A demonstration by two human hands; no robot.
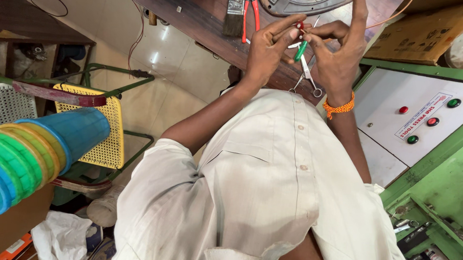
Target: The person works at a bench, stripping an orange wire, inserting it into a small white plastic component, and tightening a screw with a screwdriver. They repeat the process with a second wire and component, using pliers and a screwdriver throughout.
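- We pinch a small red part (300, 25) between the fingertips of both hands, held up above the dark wooden bench (201, 22).
- Our left hand (269, 47) presses thumb and forefinger together on it; a green-handled tool (301, 51) hangs just below those fingers.
- Our right hand (337, 52) pinches the same part from the other side, its forefinger raised straight and the rest curled; whether it also grips the tool we cannot tell.
- To do this well, we judge we should keep both pinches steady and close, wrists still.
- Beyond the fingertips lie a paintbrush (233, 13) and red-handled pliers (252, 12).
- Under the right wrist, scissors (308, 79) rest on the bench; further right, a white panel with buttons (413, 111).
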